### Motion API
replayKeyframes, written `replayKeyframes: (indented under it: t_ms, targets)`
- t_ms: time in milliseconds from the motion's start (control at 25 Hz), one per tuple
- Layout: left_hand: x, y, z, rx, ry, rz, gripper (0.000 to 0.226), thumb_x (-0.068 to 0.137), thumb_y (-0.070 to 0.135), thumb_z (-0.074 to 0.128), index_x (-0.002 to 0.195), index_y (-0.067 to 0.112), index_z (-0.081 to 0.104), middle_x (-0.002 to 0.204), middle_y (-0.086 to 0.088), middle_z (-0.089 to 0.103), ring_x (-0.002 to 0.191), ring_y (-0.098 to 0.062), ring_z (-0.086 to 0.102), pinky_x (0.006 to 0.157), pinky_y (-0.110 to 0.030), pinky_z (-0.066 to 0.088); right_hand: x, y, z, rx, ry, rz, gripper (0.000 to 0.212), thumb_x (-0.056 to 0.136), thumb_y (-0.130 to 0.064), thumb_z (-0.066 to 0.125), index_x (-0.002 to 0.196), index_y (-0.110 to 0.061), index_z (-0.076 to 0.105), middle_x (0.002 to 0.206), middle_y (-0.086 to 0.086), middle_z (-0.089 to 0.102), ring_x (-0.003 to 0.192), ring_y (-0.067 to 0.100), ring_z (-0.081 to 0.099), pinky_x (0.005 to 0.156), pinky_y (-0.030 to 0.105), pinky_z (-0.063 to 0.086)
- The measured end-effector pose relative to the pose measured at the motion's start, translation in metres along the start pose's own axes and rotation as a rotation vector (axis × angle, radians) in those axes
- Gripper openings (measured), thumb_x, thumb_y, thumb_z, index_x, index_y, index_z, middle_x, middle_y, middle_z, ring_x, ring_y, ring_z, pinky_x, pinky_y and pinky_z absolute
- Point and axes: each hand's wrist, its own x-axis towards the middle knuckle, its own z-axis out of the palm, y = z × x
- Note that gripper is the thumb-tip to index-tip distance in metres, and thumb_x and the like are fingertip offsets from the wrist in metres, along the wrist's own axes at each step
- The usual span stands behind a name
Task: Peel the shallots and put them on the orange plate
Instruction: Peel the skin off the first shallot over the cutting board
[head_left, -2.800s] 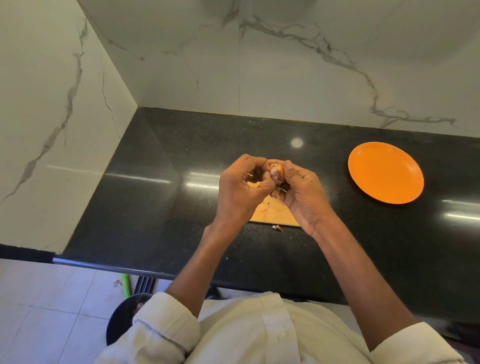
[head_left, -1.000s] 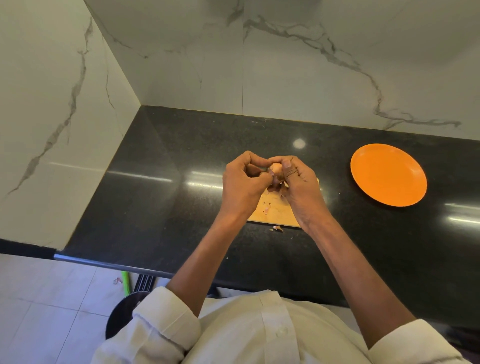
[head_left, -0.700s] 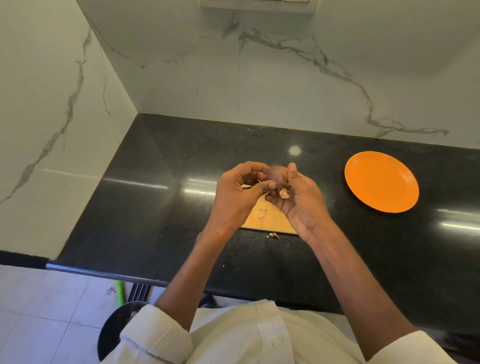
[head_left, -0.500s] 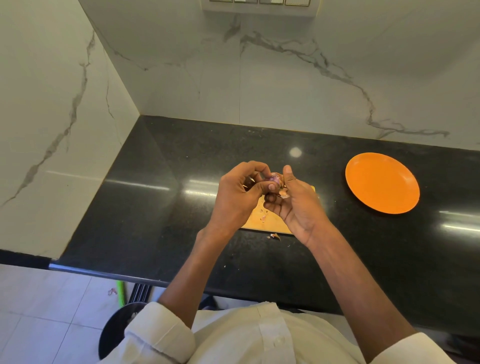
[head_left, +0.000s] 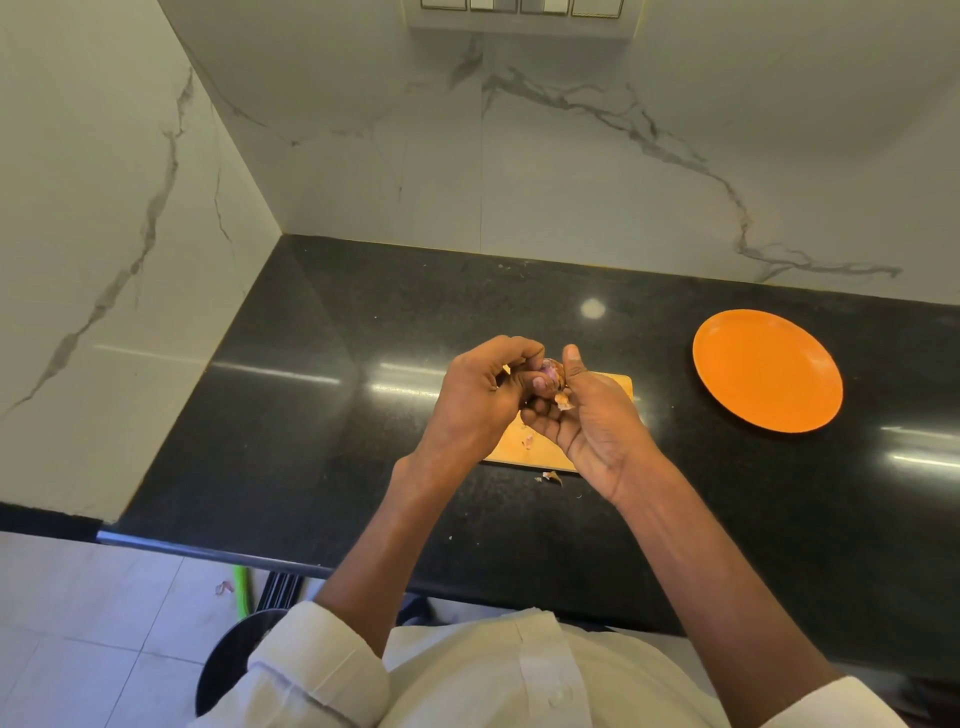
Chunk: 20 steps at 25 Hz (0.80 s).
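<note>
The person wears a cream, off-white shirt (head_left: 498, 675) with a stitched front placket and a small pale button. Both long sleeves are rolled into thick cuffs, the left cuff (head_left: 317, 660) at 7 o'clock, leaving the forearms bare.

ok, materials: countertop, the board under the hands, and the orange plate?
Countertop: looks like polished black granite; fine speckle and sharp light reflections.
Board: probably wood or bamboo; flat, tan, matte, with no grain visible to settle it.
Orange plate: likely plastic or melamine; uniform colour and a soft satin sheen, though glazed ceramic can't be ruled out.
</note>
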Motion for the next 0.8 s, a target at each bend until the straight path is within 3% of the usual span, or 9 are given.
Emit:
replayKeyframes:
  t_ms: [120, 280, 440, 640, 800]
  targets:
    - [-0.001, -0.002, 0.002, 0.03, 0.022, 0.012, 0.024, 0.098, -0.003, 0.068, 0.101, 0.02, 0.069, 0.091, 0.007, 0.068, 0.084, -0.013, 0.068, 0.071, -0.043, 0.061, 0.001, 0.0, 0.003, 0.065, 0.0, 0.032, 0.04, 0.111, -0.037, 0.048, 0.101, -0.005, 0.07, 0.075, 0.007, 0.071, 0.067, 0.014, 0.071, 0.069, 0.031, 0.066]
    - [-0.012, 0.008, 0.003, 0.006, 0.168, 0.029, 0.023, 0.099, 0.009, 0.076, 0.116, 0.024, 0.071, 0.093, 0.004, 0.07, 0.085, -0.018, 0.071, 0.071, -0.033, 0.059, 0.0, -0.002, 0.006, 0.112, -0.001, 0.039, 0.04, 0.11, -0.037, 0.051, 0.104, -0.003, 0.071, 0.078, 0.009, 0.072, 0.066, 0.014, 0.072, 0.07, 0.032, 0.066]
    - [-0.012, 0.011, 0.009, -0.04, 0.289, 0.021, 0.013, 0.093, 0.006, 0.082, 0.099, 0.018, 0.08, 0.096, 0.005, 0.078, 0.093, -0.019, 0.075, 0.08, -0.039, 0.061, 0.001, -0.003, 0.007, 0.128, 0.002, -0.008, 0.037, 0.11, -0.034, 0.052, 0.109, -0.002, 0.07, 0.081, 0.009, 0.076, 0.073, 0.016, 0.075, 0.077, 0.036, 0.067]
    - [-0.006, 0.014, -0.001, -0.049, 0.214, -0.044, 0.017, 0.094, 0.015, 0.084, 0.11, 0.017, 0.081, 0.101, 0.009, 0.08, 0.098, -0.012, 0.076, 0.089, -0.037, 0.064, 0.003, -0.005, 0.001, 0.071, 0.028, -0.06, 0.033, 0.106, -0.031, 0.06, 0.119, -0.002, 0.071, 0.093, 0.01, 0.079, 0.085, 0.019, 0.076, 0.074, 0.034, 0.065]
    - [-0.008, 0.022, -0.006, -0.146, 0.207, -0.101, 0.019, 0.095, 0.014, 0.082, 0.114, 0.014, 0.083, 0.103, 0.005, 0.083, 0.099, -0.011, 0.079, 0.09, -0.035, 0.065, 0.004, -0.005, 0.0, 0.113, 0.043, -0.106, 0.034, 0.099, -0.018, 0.07, 0.128, 0.001, 0.066, 0.105, 0.017, 0.079, 0.1, 0.028, 0.078, 0.083, 0.035, 0.065]
